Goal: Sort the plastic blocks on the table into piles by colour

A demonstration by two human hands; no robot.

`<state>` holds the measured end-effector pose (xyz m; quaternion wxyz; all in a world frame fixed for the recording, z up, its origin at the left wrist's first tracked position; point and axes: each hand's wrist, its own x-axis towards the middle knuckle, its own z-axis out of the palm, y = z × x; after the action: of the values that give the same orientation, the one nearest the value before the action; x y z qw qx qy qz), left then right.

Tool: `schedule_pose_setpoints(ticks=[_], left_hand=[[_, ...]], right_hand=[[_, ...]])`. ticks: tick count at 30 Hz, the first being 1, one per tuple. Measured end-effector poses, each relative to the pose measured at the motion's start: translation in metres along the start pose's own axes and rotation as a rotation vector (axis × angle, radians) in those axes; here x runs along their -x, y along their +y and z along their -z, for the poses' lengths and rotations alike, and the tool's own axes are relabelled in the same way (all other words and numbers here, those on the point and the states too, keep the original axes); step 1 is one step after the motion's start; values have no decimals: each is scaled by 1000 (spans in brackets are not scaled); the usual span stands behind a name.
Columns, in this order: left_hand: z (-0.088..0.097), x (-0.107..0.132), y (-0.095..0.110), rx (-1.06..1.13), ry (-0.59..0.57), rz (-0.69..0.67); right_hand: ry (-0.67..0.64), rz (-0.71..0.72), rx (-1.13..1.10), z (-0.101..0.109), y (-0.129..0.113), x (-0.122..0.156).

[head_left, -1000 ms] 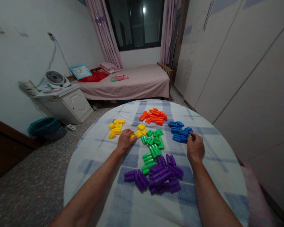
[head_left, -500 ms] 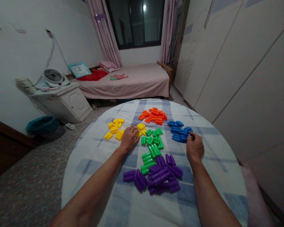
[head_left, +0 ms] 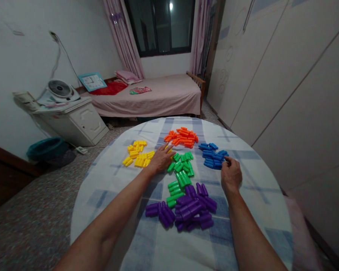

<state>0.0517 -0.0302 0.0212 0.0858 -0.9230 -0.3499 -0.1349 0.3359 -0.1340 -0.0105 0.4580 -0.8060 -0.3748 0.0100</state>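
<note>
Small plastic pieces lie sorted by colour on a round table with a blue-checked cloth (head_left: 243, 210). My left hand (head_left: 161, 160) lies flat with fingers stretched out, between the yellow pieces (head_left: 138, 155) and the green pieces (head_left: 180, 173), covering a few yellow ones. My right hand (head_left: 231, 174) rests at the right edge of the blue pieces (head_left: 211, 155), fingers curled and pinched against one of them. Orange pieces (head_left: 182, 137) lie at the far side. Purple pieces (head_left: 186, 210) lie nearest me.
A white wardrobe (head_left: 285, 75) runs along the right. A bed (head_left: 158, 96) stands under the window. At the left are a white cabinet (head_left: 73, 122) with a fan (head_left: 59, 89) and a teal basin (head_left: 46, 148) on the floor.
My left hand has slid right from the yellow pile toward the green pieces, and several yellow pieces now lie gathered on its left. My right hand has stayed at the blue pile.
</note>
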Motion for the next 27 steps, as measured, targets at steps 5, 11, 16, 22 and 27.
schedule_pose_setpoints(ticks=[5, 11, 16, 22, 27], left_hand=[[-2, -13, -10, -7, -137, 65], [6, 10, -35, -92, -112, 270], [15, 31, -31, -100, 30, 310], [40, 63, 24, 238, -45, -324], [56, 72, 46, 352, -198, -412]], right_hand=[[-4, -9, 7, 0, 0, 0], [12, 6, 5, -2, 3, -1], [10, 1, 9, -2, 2, 0], [-4, 2, 0, 0, -1, 1], [-4, -3, 5, -1, 1, 0]])
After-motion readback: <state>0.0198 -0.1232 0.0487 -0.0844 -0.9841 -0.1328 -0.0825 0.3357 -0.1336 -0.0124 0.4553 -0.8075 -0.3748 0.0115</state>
